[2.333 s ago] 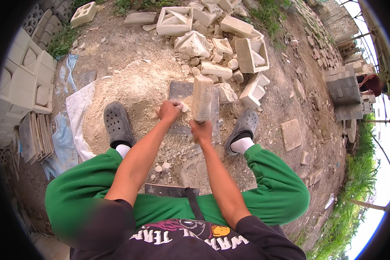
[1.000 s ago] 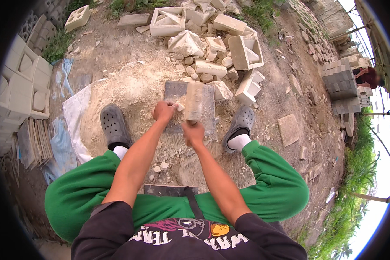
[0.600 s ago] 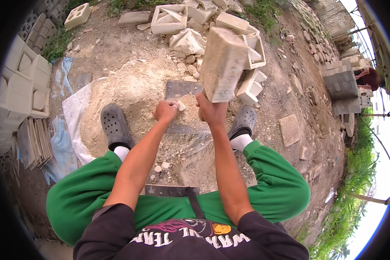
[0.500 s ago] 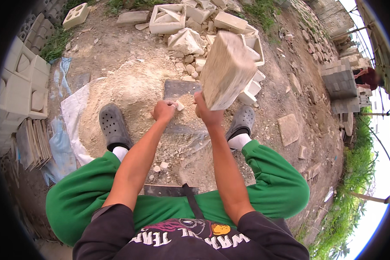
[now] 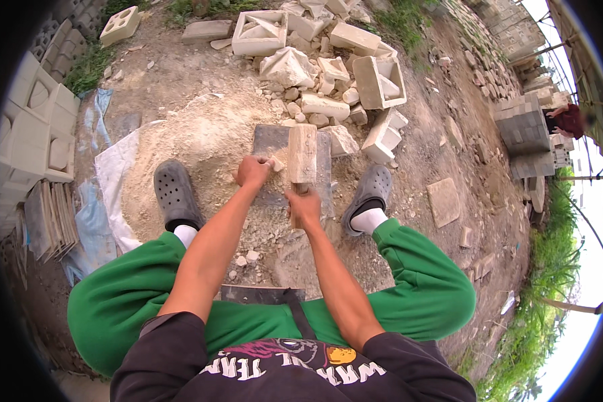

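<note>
My right hand [image 5: 305,206] is wrapped round the handle of a blocky wooden mallet [image 5: 303,154]. The mallet's head is down over a dark flat plate [image 5: 266,138] on the ground between my feet; whether it touches the plate I cannot tell. Just left of it, my left hand [image 5: 253,172] is closed on a small pale block fragment [image 5: 276,163] at its fingertips. Pale crumbs lie on the plate, and a heap of pale rubble powder [image 5: 201,134] spreads to its left.
Broken pale blocks [image 5: 325,105] are piled beyond the plate. My grey clogs [image 5: 175,191] flank it. A white sheet [image 5: 117,171] lies under the powder's left edge. Stacked blocks [image 5: 55,134] and thin boards [image 5: 50,221] stand at left; a person [image 5: 568,122] is far right.
The mallet has come down from a raised, blurred position at the right to over the plate, and my right hand has come lower and leftward with it. My left hand has stayed nearly still.
</note>
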The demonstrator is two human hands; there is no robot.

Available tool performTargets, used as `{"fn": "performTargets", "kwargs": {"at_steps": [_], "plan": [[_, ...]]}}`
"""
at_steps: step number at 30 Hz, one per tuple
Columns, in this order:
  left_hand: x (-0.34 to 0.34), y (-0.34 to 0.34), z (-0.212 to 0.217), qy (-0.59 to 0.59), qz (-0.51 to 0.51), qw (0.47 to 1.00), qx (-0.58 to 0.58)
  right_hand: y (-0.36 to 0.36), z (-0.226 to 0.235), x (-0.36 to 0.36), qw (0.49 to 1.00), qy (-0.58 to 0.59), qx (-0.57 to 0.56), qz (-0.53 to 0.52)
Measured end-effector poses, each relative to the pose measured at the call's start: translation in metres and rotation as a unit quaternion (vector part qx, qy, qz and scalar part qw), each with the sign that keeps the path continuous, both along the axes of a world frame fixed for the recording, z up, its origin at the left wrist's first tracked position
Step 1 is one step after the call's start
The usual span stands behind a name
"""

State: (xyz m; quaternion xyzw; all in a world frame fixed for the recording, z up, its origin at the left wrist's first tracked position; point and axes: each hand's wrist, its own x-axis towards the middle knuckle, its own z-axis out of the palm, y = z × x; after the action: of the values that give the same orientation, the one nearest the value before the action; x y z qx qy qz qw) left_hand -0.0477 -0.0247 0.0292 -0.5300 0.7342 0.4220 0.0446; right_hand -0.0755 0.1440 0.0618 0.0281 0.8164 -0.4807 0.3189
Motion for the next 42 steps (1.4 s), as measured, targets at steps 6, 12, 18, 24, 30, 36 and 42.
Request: {"fn": "performTargets", "kwargs": {"at_steps": [6, 12, 18, 24, 30, 36, 42], "plan": [[-0.001, 0.0, 0.001, 0.013, -0.008, 1.0, 0.001, -0.015, 0.004, -0.012, 0.987, 0.139, -0.05, 0.055], [0.001, 0.001, -0.001, 0.016, -0.004, 1.0, -0.016, -0.001, -0.007, -0.007, 0.999, -0.031, 0.024, 0.034], [0.002, 0.002, -0.006, 0.008, -0.012, 1.0, -0.026, -0.035, 0.102, -0.057, 0.984, 0.146, -0.082, 0.064], [-0.001, 0.004, -0.002, 0.004, -0.006, 1.0, -0.02, -0.042, 0.08, -0.056, 0.92, 0.35, -0.171, 0.031], [-0.002, 0.005, -0.003, 0.006, -0.003, 1.0, -0.021, 0.004, -0.042, 0.013, 0.999, -0.027, -0.043, -0.013], [-0.002, 0.004, 0.003, -0.005, -0.001, 1.0, -0.016, 0.014, -0.041, 0.004, 0.999, 0.027, -0.022, -0.027], [0.002, 0.004, 0.003, 0.008, -0.001, 1.0, -0.02, -0.001, -0.022, -0.011, 0.99, 0.132, -0.032, 0.031]]}}
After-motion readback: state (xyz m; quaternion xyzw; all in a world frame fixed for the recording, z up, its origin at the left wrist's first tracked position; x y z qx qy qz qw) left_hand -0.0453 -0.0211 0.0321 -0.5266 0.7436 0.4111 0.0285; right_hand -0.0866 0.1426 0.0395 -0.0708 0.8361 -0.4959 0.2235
